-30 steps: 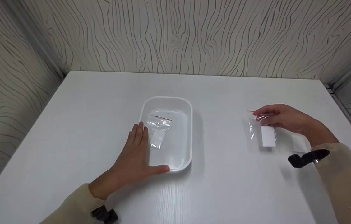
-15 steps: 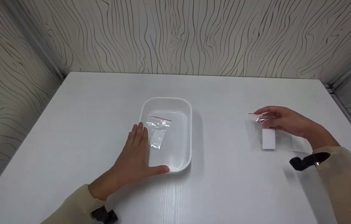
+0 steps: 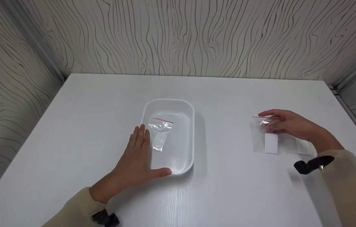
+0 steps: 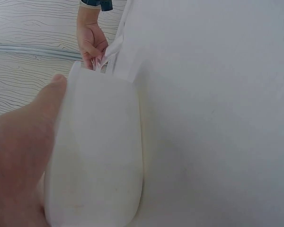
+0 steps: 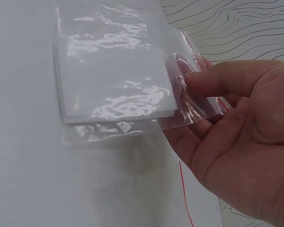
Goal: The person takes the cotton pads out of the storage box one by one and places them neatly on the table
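Observation:
With thumb and fingers, my right hand (image 3: 294,124) pinches a clear zip-lock bag (image 5: 116,61) near its red-striped top. A flat white rectangular piece (image 3: 271,143) sits inside that bag. Along the left wall of a white plastic tray (image 3: 188,138), my left hand (image 3: 135,160) rests with straight fingers, its thumb at the near rim. The left wrist view shows the tray's outer side (image 4: 97,146) beside the left thumb. Lying in the tray is a small zip-lock bag (image 3: 160,135) with a white piece in it and a red line along its top.
Under the held bag, close to the right wrist, lies another clear bag (image 3: 304,146) with a pale rectangle; its red line (image 5: 183,194) shows in the right wrist view. The white tabletop (image 3: 228,189) ends at a patterned wall (image 3: 178,37) behind and at the sides.
My right hand has come slightly down and nearer with the zip-lock bag, which hangs lower toward the table. The left hand and the tray have stayed in place.

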{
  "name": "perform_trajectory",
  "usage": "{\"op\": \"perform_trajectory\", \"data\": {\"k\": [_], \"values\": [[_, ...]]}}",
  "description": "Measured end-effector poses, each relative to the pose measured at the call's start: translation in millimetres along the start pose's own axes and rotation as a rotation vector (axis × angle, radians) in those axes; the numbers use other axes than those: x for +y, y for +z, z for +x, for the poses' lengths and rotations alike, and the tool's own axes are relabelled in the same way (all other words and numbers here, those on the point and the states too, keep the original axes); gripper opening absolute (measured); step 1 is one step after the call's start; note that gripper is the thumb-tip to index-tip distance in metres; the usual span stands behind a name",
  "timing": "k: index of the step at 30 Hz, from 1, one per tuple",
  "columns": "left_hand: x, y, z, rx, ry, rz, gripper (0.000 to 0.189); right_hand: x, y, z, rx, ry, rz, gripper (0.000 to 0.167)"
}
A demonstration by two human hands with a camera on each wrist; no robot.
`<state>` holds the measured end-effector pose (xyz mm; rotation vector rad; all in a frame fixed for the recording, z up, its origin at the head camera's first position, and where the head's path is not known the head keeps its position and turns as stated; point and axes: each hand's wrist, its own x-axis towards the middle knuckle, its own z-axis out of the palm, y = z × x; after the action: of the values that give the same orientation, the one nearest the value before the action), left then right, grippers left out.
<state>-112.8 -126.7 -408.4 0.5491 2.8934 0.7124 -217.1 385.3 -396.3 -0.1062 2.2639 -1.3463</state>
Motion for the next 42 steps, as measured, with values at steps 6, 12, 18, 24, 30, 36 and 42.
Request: {"op": "perform_trajectory", "data": {"k": [6, 12, 18, 24, 30, 36, 42], "values": [[-1.3, 1.0, -0.4, 0.009, 0.015, 0.009, 0.133, 0.4, 1.1, 1.1, -0.009, 0.013, -0.028, 0.055], [-2.5, 1.8, -1.4, 0.017, 0.027, 0.023, 0.134, -0.7, 3.1, 1.7, 0.007, 0.026, -0.058, 0.050], [-1.4, 1.3, -1.1, 0.007, 0.019, 0.018, 0.134, 1.1, 3.1, 1.1, 0.022, 0.023, -0.074, 0.045], [-0.4, 0.8, -0.8, -0.007, 0.003, 0.002, 0.132, 3.2, 2.9, 0.9, 0.041, 0.000, -0.075, 0.043], [-0.9, 0.9, -0.6, -0.005, 0.005, 0.007, 0.132, 0.9, 2.0, -0.3, 0.062, 0.004, -0.089, 0.041], [-0.3, 0.4, 0.1, 0.001, 0.006, 0.014, 0.131, -1.7, 0.6, -1.7, 0.077, -0.001, -0.133, 0.045], [-0.6, 0.2, 0.5, -0.007, 0.000, 0.009, 0.131, -2.0, 0.5, -2.1, 0.086, -0.029, -0.115, 0.047]]}}
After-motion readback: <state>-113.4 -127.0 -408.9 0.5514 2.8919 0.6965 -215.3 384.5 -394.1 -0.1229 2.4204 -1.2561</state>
